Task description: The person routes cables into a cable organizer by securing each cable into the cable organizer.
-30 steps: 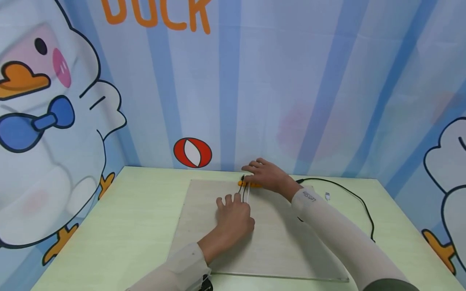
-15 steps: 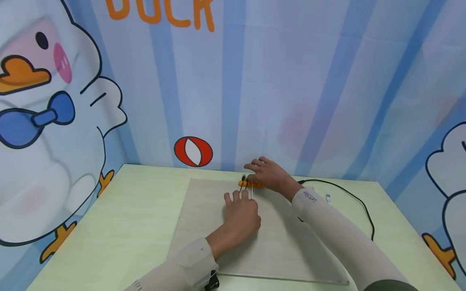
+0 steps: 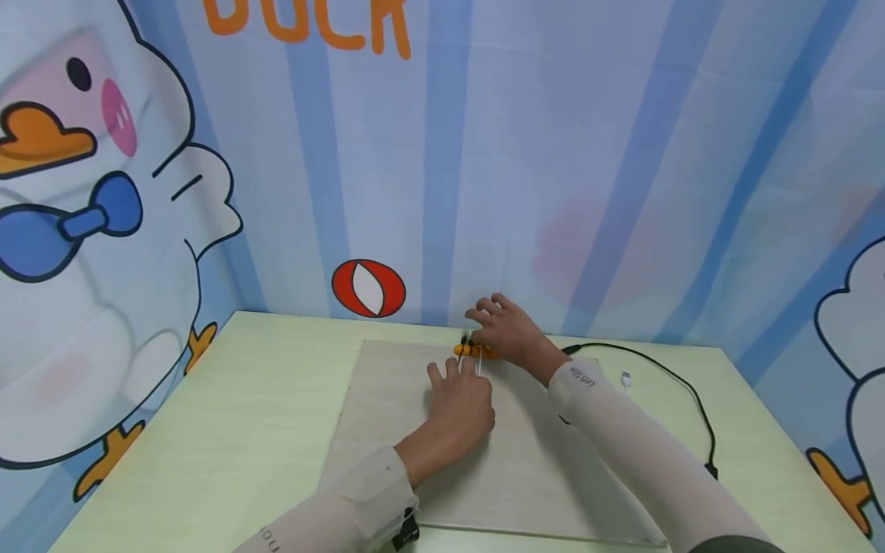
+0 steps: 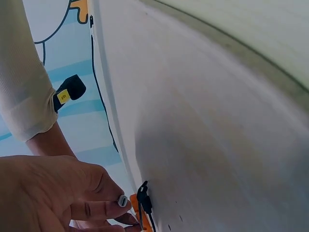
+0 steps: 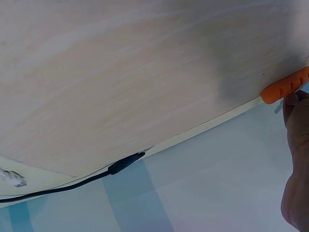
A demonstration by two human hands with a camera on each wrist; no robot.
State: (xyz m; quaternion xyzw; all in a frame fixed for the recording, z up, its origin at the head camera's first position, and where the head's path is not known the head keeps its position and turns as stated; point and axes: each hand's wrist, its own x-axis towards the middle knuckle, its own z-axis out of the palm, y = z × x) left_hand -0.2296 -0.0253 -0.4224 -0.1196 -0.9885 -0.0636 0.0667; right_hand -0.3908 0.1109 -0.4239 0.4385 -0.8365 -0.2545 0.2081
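Observation:
An orange slotted cable holder sits at the back edge of a pale board. Black cable ends stand in its left-hand slots. A white cable runs between my two hands. My left hand pinches it in front of the holder; a small white connector shows at these fingertips in the left wrist view. My right hand is at the holder, pinching the white cable there, its other fingers raised. In the right wrist view its thumb lies against the orange holder, beside a short whitish end.
A black cable curves over the pale green table on the right, near a white USB plug. Behind the table hangs a blue striped cloth backdrop with cartoon ducks.
My left hand has shifted right and slightly forward. The white cable has moved right along the holder, away from the black cables, while my right hand has moved only slightly.

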